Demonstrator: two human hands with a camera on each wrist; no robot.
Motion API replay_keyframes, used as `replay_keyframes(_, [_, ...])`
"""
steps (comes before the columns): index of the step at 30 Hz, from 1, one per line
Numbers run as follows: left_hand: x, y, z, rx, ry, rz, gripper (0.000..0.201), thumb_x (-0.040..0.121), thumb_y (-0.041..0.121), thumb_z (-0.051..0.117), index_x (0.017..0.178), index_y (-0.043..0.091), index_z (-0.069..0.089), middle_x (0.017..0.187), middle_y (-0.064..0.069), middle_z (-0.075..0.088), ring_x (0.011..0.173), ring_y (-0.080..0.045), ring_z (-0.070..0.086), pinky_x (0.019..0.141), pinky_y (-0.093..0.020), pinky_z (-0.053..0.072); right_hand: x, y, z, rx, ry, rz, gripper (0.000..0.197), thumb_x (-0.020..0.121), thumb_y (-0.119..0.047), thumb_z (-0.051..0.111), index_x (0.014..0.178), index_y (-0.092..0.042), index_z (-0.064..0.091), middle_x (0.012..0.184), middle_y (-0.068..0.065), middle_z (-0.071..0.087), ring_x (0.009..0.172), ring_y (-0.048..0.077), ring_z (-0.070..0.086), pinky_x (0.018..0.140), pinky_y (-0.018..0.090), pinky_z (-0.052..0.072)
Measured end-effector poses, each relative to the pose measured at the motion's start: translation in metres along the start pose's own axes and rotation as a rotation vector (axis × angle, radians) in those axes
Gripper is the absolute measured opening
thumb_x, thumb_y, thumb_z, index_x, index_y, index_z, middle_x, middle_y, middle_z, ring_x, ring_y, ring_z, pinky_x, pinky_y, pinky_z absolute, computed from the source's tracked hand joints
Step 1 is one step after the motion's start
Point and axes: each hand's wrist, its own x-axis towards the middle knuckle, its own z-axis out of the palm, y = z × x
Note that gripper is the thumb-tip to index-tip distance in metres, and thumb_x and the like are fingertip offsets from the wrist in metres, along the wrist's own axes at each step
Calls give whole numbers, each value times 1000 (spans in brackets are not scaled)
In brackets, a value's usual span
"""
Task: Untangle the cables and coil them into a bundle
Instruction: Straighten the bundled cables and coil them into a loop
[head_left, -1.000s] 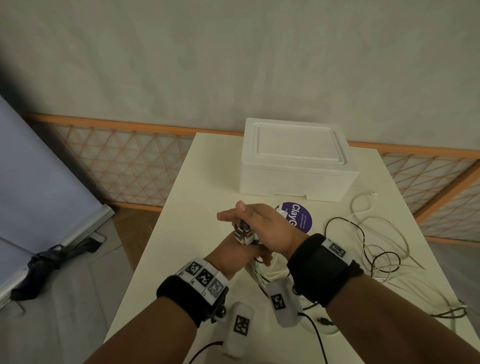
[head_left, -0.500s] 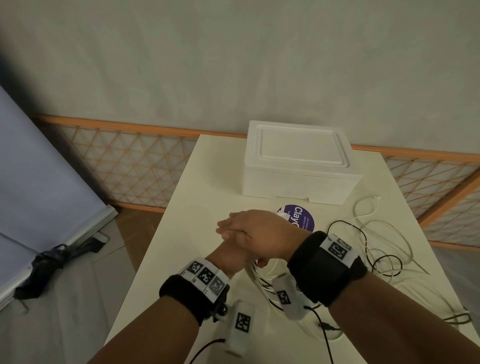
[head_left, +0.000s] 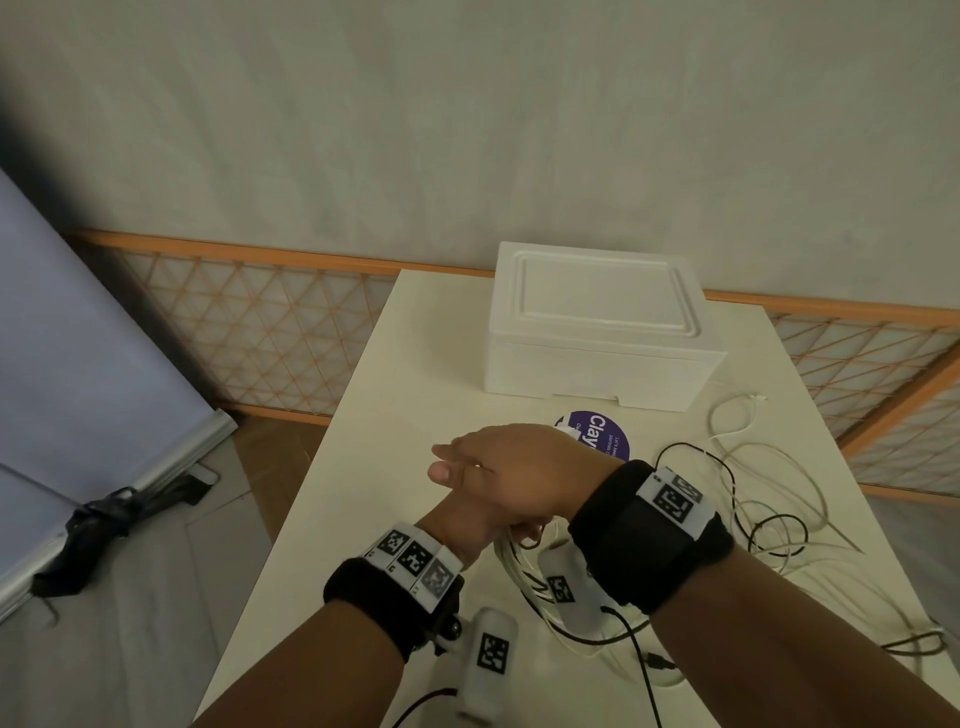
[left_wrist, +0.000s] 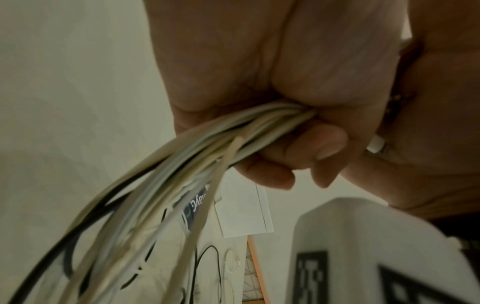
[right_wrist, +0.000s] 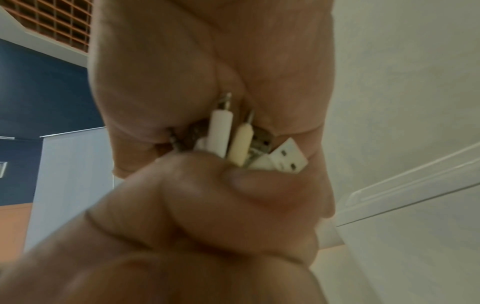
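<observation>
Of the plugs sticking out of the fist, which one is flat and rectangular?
The white USB plug, at the right edge of the cluster in the right wrist view. Its flat rectangular shell shows two small square holes; the plugs beside it are slim round pin jacks.

Right hand (head_left: 519, 470) laid over left hand (head_left: 462, 525) above the table (head_left: 395, 415); loose cables (head_left: 753, 499) at right; foam box (head_left: 597, 338) behind.
</observation>
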Motion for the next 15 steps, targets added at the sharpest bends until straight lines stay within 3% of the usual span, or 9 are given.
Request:
replay_keyframes(2, [-5, 15, 10, 135, -25, 80, 58, 75, 37, 41, 108, -7, 58, 83, -9, 60, 70, -2, 59, 68, -15, 43, 0, 1, 0, -2, 7, 12, 63, 93, -66, 20, 142, -33, 39, 148, -7, 41, 135, 14, 36, 111, 37, 28])
replay_keyframes(4, [-8, 22, 14, 169, -20, 129, 46, 84, 39, 32, 78, 3, 60, 69, -5, 56, 61, 2, 55, 64, -13, 40, -1, 0, -4, 6, 21, 6, 61, 92, -66, 21, 140, -34, 42, 145, -8, 45, 133, 13, 39, 110, 39, 30])
replay_keyframes(6, [-6, 31, 12, 134, -7, 141, 31, 94, 20, 43, 69, 9, 56, 66, -5, 55, 54, 2, 56, 57, -12, 41, -2, 2, -12, 142, 103, -13, 64, 90, -69, 21, 128, -31, 55, 131, -4, 58, 121, 14, 50, 105, 39, 36])
replay_keyframes(8, [-5, 39, 4, 79, -27, 137, 23, 85, -2, 58, 65, 8, 59, 60, -4, 59, 49, -3, 55, 50, -16, 42, 0, 4, -19, 333, 210, -8, 79, 84, -77, 17, 116, -21, 62, 118, 5, 65, 109, 19, 58, 100, 41, 41])
replay_keyframes(9, [-3, 42, 2, 125, -32, 122, 28, 86, -4, 57, 61, 10, 59, 53, 3, 59, 47, -3, 53, 49, -16, 41, 2, 6, -19, 344, 213, 7, 83, 85, -77, 17, 115, -15, 63, 117, 9, 65, 108, 22, 59, 100, 42, 42])
replay_keyframes(11, [1, 40, 4, 242, -25, 61, 41, 95, 4, 47, 57, 14, 55, 42, 12, 55, 46, 2, 53, 51, -14, 41, 3, 4, -15, 226, 156, 39, 71, 93, -65, 22, 112, -11, 64, 114, 9, 66, 106, 23, 59, 99, 43, 42])
replay_keyframes(13, [2, 36, 3, 215, 7, 20, 32, 98, 10, 46, 70, 8, 61, 52, 14, 55, 52, 4, 57, 51, -7, 42, 2, 4, -8, 122, 136, 39, 54, 99, -52, 28, 115, -15, 64, 116, 4, 65, 108, 20, 57, 100, 40, 40])
replay_keyframes(14, [3, 32, 2, 166, 5, 13, 12, 96, 8, 51, 92, 8, 63, 66, 12, 56, 55, 9, 58, 54, -6, 43, 1, 5, -6, 98, 136, 23, 48, 100, -48, 30, 123, -19, 61, 125, 0, 62, 116, 18, 53, 104, 36, 37])
replay_keyframes(15, [2, 30, -1, 140, 4, 12, 26, 91, 4, 59, 113, 16, 53, 77, 14, 54, 57, 16, 57, 56, -5, 44, 0, 6, -5, 103, 140, -4, 45, 100, -45, 33, 133, -23, 54, 135, -3, 55, 125, 14, 47, 108, 32, 32])
